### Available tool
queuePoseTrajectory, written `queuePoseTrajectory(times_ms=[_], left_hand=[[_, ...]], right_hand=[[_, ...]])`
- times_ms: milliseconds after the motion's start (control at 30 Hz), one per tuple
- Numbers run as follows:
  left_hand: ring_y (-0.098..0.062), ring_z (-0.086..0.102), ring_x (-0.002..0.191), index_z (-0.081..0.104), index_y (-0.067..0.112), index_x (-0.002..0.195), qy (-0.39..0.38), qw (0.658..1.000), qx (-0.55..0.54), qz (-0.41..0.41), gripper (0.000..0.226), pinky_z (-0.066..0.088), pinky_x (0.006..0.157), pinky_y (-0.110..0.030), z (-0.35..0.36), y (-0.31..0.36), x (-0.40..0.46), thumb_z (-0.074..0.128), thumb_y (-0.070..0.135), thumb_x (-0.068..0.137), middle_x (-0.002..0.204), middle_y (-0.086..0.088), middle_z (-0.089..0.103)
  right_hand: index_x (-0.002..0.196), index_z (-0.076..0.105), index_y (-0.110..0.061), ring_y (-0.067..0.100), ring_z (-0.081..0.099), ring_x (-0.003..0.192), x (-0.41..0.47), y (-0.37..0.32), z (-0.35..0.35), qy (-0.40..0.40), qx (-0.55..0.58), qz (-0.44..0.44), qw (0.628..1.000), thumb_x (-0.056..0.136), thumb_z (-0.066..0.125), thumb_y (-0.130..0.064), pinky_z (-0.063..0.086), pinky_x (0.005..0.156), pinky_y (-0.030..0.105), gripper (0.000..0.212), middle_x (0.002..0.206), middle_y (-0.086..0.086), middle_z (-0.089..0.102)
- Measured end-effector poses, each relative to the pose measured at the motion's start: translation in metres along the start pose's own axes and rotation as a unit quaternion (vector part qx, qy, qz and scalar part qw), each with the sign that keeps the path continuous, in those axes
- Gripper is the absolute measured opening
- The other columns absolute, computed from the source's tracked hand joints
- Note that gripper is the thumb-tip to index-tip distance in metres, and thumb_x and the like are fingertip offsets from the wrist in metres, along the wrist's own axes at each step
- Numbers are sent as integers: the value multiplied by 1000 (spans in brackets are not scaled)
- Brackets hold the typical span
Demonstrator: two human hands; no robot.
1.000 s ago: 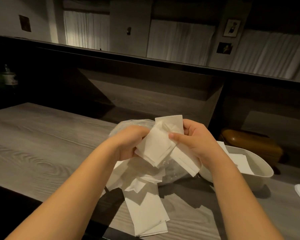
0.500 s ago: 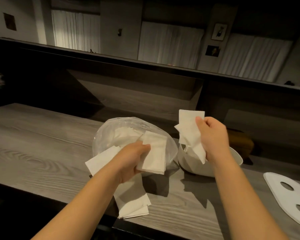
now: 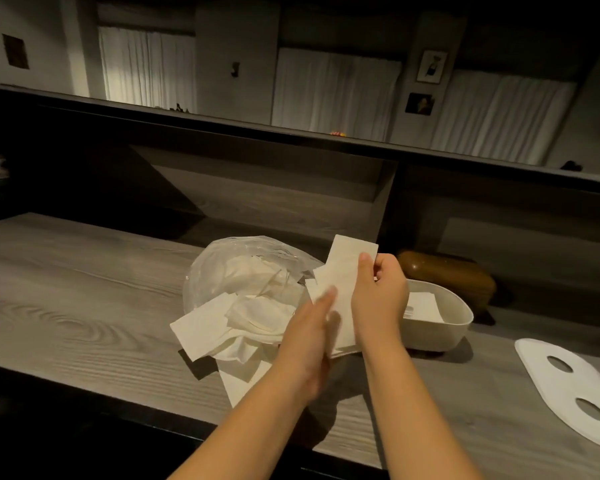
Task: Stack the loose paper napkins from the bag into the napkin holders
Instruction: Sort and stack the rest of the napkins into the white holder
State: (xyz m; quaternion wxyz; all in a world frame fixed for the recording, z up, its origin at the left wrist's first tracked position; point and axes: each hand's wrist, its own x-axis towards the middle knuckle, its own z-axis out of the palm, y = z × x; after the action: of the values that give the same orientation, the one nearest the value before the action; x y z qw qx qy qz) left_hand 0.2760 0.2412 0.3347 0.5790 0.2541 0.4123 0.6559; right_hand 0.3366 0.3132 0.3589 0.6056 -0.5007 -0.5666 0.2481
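Now your right hand (image 3: 378, 299) pinches a small stack of napkins (image 3: 343, 282) upright, and your left hand (image 3: 309, 337) lies flat against its near face with straight fingers, squaring the sheets, it seems. Next, you should probably carry the stack right and lay it flat into the white holder (image 3: 461, 323), which already has some napkins inside. Left of your hands, the clear bag (image 3: 215, 268) holds many loose napkins, and several spill on the counter (image 3: 83, 306).

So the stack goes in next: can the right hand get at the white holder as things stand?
Probably yes. The right hand, gripping the napkins, is just beside the white holder, whose open top looks unblocked, with a few napkins lying inside.
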Motion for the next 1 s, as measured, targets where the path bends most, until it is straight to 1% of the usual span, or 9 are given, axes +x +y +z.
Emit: queuePoseTrajectory(times_ms=[100, 233, 367, 467, 633, 733, 833, 933, 1000], left_hand=[[-20, 72, 96, 63, 19, 122, 12, 997, 71, 25, 29, 58, 71, -29, -3, -6, 1, 51, 6, 98, 105, -3, 75], [-26, 68, 103, 61, 21, 119, 36, 995, 91, 26, 31, 58, 77, -35, -13, 4, 0, 50, 3, 97, 111, -5, 72], [-32, 67, 104, 60, 16, 126, 15, 993, 107, 41, 38, 58, 78, -41, -20, 17, 2, 49, 0, 93, 112, -10, 72], [-30, 72, 96, 65, 16, 119, -15, 996, 68, 62, 27, 60, 81, -46, -18, 28, -3, 51, 8, 98, 103, -10, 75], [-19, 75, 80, 61, 29, 103, 8, 999, 4, 33, 26, 61, 73, -39, -26, 44, -10, 42, 47, 102, 87, -2, 77], [-17, 65, 91, 55, 28, 103, 43, 994, 92, 47, 3, 58, 74, -35, -40, 58, -12, 54, 29, 100, 102, 2, 66], [-25, 62, 102, 51, 21, 120, 112, 985, 84, 98, 21, 57, 84, -40, -64, 81, -6, 54, 17, 100, 111, -5, 61], [-21, 60, 94, 48, 23, 117, 172, 968, 101, 155, 19, 51, 68, -33, -86, 100, -6, 52, 16, 100, 105, -3, 59], [-21, 58, 93, 49, 25, 116, 186, 960, 119, 172, 18, 47, 65, -33, -97, 105, -4, 51, 17, 100, 106, -3, 59]], right_hand=[[78, 50, -16, 9, 48, 67, 2, -2, -4, 7, 67, 37, 997, 101, 51, -31, 37, 57, 19, 27, 74, -2, 52], [92, 54, -16, 9, 56, 87, 23, -21, -32, 58, 98, 30, 993, 101, 49, -37, 44, 63, 17, 23, 96, -5, 58], [90, 61, -13, 16, 60, 87, 15, -39, -35, -134, 81, 43, 987, 99, 54, -34, 55, 73, 34, 24, 93, 0, 62], [76, 61, -15, 15, 59, 74, -2, -37, -22, -226, 2, 7, 974, 97, 58, -29, 52, 69, 34, 26, 76, 2, 61], [75, 62, -14, 11, 54, 75, -14, -23, 6, -212, -89, -56, 972, 95, 59, -32, 43, 65, 24, 28, 75, -2, 56], [88, 62, -23, 9, 56, 89, -13, -21, 17, -226, -53, -44, 972, 95, 58, -34, 49, 74, 26, 14, 95, -6, 58], [93, 59, -29, 7, 57, 88, -10, -22, 17, -185, -59, -70, 978, 97, 56, -27, 53, 79, 29, 5, 97, -8, 61], [101, 61, -33, 4, 58, 95, -20, -20, 19, -331, -145, -101, 927, 95, 59, -20, 49, 82, 20, 14, 100, -17, 60], [122, 57, -34, 6, 53, 115, -33, -17, 24, -437, -204, -130, 866, 92, 62, -23, 44, 93, 20, 32, 121, -17, 55]])
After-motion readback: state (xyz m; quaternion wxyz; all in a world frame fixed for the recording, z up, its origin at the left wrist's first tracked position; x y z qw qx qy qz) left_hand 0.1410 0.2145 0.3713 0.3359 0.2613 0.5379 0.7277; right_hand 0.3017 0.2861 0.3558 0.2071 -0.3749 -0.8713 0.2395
